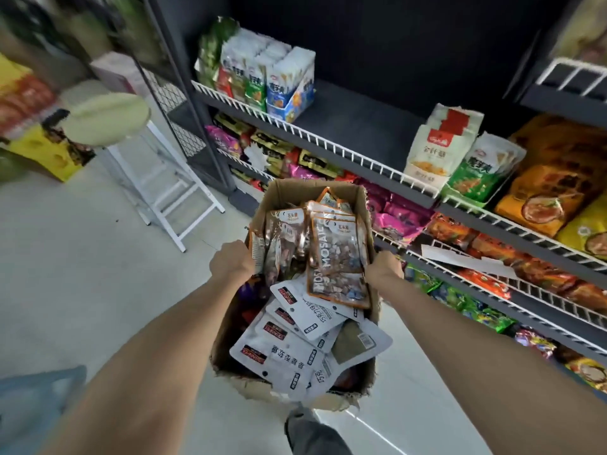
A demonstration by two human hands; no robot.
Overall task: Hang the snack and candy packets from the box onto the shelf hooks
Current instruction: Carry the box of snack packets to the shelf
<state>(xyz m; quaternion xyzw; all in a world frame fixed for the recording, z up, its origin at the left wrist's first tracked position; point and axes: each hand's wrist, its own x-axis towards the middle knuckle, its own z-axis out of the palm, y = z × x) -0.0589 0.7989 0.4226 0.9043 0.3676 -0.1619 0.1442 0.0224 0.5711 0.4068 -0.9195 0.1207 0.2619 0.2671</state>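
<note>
A brown cardboard box [289,192] is held in front of me above the floor. My left hand [231,261] grips its left wall and my right hand [384,267] grips its right wall. Inside, clear packets printed MOSAIC [338,254] stand toward the far end. White packets with red and black labels [289,343] lie fanned over the near end, one hanging past the right rim. No shelf hooks are visible in this view.
Dark shelves with white wire rails [345,149] run along the right, stocked with snack bags and boxes. A white stool with a pale green seat [108,116] stands on the floor at left. A yellow display box [49,152] sits farther left.
</note>
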